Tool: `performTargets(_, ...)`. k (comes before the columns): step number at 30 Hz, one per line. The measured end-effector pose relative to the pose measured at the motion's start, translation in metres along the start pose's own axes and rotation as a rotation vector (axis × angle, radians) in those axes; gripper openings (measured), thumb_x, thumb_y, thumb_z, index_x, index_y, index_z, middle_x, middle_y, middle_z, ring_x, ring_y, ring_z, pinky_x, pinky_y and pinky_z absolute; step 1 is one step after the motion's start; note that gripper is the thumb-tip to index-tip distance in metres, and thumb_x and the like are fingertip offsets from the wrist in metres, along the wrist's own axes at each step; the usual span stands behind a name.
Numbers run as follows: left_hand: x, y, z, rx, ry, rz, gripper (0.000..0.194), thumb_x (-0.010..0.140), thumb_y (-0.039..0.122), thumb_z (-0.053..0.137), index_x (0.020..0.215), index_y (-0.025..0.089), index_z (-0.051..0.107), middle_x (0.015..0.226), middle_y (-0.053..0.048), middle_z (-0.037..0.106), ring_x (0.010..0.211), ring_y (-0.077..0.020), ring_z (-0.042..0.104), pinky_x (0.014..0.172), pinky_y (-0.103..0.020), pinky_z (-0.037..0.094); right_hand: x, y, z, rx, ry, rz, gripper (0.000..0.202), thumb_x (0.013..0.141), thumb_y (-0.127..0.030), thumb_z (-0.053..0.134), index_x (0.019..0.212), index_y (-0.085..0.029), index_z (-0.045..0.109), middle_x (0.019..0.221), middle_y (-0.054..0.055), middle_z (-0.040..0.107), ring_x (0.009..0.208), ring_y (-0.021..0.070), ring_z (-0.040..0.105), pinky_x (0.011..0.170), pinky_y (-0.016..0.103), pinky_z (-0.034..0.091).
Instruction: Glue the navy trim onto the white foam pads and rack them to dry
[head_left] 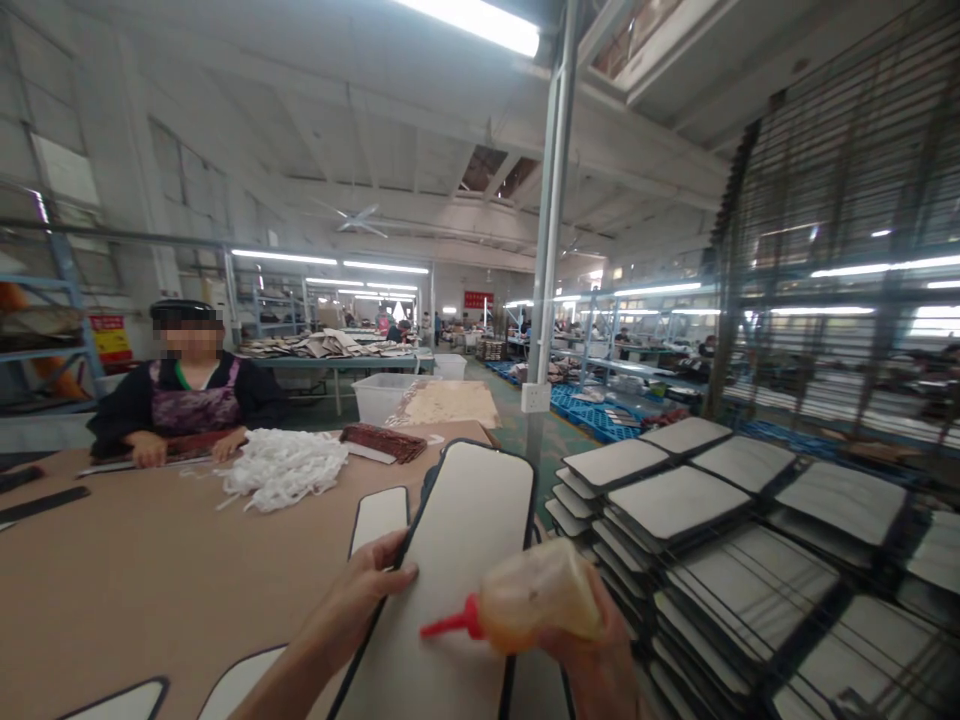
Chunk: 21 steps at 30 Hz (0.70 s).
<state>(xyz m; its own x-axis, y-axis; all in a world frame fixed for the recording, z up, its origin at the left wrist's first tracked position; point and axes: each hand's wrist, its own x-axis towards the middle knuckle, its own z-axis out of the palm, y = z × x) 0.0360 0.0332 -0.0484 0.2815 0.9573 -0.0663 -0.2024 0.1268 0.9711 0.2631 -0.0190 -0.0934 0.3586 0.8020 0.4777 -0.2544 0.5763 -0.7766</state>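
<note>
A long cream panel with rounded corners and a dark edge [471,500] tilts up in front of me. My left hand [375,575] grips its left edge, with the thumb on the cream face. In my right hand [596,640] is a squeeze bottle [536,595] of amber liquid, lying nearly sideways. Its red nozzle points left, at or just above the panel's face; whether it touches I cannot tell. Behind the panel, a smaller cream panel [380,515] lies on the brown table [187,580], and parts of others show at the lower left.
Wire racks [750,600] stacked with cream panels stand close on my right. Across the table, a co-worker [191,390] handles a dark reddish strip. A heap of white tape [289,465] and a brown textured piece [386,442] lie between us. A pole [551,220] rises ahead.
</note>
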Motion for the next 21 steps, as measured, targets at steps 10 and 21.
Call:
performTargets(10,-0.004,-0.004,-0.008,0.021,0.004,0.018,0.047,0.066,0.013,0.066,0.112,0.021,0.068,0.096,-0.001,0.076,0.081,-0.0226,0.069,0.074,-0.029,0.051,0.031,-0.011,-0.01,0.034,0.105,-0.02,0.057,0.052,-0.029,0.085,0.104,-0.025,0.065,0.088,0.003,0.072,0.077,0.0262,0.066,0.069,0.035,0.055)
performTargets(21,-0.016,0.013,-0.006,-0.035,0.016,-0.067,0.049,0.058,0.019,0.075,0.107,0.018,0.07,0.095,-0.003,0.076,0.08,-0.0251,0.069,0.069,-0.03,0.053,0.039,-0.032,-0.011,0.122,0.154,-0.024,0.041,0.055,-0.029,0.086,0.092,-0.024,0.068,0.086,0.0,0.072,0.078,0.0194,0.067,0.074,0.026,0.054)
